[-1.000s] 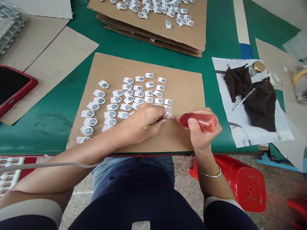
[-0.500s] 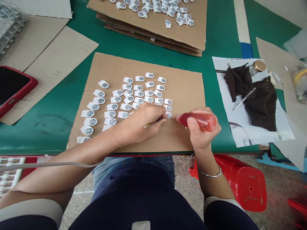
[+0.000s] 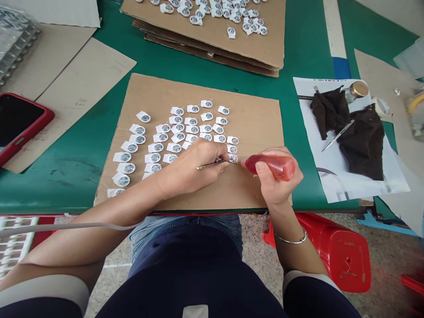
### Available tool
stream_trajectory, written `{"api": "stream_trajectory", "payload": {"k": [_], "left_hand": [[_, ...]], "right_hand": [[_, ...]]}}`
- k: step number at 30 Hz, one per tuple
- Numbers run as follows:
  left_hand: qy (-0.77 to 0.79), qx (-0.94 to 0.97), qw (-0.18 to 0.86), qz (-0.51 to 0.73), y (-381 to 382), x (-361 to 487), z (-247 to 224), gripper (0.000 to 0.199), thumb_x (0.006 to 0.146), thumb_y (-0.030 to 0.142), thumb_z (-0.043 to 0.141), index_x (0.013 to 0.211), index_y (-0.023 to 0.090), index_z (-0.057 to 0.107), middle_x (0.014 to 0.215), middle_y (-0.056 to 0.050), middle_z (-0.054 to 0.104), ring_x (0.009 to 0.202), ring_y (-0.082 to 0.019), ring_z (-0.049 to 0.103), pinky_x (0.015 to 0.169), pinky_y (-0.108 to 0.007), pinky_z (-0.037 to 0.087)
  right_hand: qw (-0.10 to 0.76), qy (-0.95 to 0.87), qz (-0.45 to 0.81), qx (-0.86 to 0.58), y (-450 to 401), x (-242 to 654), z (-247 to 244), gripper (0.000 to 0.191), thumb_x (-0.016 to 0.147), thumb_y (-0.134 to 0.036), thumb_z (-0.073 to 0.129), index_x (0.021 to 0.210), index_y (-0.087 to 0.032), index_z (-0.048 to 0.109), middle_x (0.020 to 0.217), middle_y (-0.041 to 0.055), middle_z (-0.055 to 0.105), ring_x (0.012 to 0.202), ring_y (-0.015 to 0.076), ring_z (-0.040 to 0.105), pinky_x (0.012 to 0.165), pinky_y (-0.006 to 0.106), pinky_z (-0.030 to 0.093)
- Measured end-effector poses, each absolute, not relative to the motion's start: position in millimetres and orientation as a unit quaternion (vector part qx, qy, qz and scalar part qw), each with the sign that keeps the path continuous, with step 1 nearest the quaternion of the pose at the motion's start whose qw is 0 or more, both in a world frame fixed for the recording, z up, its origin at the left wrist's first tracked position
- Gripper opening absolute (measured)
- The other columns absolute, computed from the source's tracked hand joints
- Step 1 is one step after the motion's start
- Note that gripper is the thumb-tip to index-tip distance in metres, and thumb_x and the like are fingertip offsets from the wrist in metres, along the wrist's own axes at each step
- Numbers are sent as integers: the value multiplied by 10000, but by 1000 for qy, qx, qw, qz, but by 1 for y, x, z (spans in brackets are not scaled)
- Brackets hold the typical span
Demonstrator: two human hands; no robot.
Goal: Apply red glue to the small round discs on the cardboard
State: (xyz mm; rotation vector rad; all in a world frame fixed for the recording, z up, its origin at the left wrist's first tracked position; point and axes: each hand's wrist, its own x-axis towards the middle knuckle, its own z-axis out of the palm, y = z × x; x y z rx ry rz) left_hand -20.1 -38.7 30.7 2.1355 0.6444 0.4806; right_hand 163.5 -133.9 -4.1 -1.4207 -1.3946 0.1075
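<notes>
Red bottle (image 3: 273, 166) in the right hand (image 3: 278, 187), above the cardboard's (image 3: 255, 123) right part.
The right grip clamps it, tip just beside a white piece (image 3: 233, 158); the left hand's (image 3: 198, 163) grip clamps a thin tool (image 3: 209, 165). Open cardboard runs from the pieces to its right edge, with green surface (image 3: 296, 62) beyond.

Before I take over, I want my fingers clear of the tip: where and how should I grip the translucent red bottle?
Probably by the thick, rounded body of the red bottle, from the right, as the right hand does. The bottle tapers leftward to a narrow tip aimed towards small white tabs with round silver discs, so the wide end should keep fingers clear.
</notes>
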Motion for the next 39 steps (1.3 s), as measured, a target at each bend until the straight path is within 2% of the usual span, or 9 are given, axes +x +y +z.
{"api": "stream_trajectory", "payload": {"k": [11,19,26,39], "left_hand": [[262,846,423,193,-37,-20,30,113,761,79,551,741,148,639,636,19,605,577,-87,531,542,-214,365],[260,845,424,196,-38,-20,28,118,765,83,545,758,147,643,645,15,613,580,-89,539,540,-214,368],[262,846,421,195,-38,-20,28,119,767,85,548,768,150,648,657,16,619,593,-90,546,547,-215,373],[266,846,422,191,-38,-20,29,124,762,83,559,777,149,662,656,17,624,594,-91,548,544,-215,374]], "right_hand": [[530,-598,43,-600,-133,163,-3,209,738,-288,677,876,-168,576,824,36,596,774,148,583,675,330,498],[518,-601,22,-608,-132,163,-2,241,749,-358,658,865,-169,562,803,33,599,762,152,587,678,341,513],[523,-610,33,-595,-132,162,-1,213,744,-291,674,886,-171,571,823,36,595,776,149,582,687,334,503],[531,-609,37,-588,-133,163,-2,224,726,-282,686,889,-171,580,820,32,597,772,145,582,687,330,503]]}}
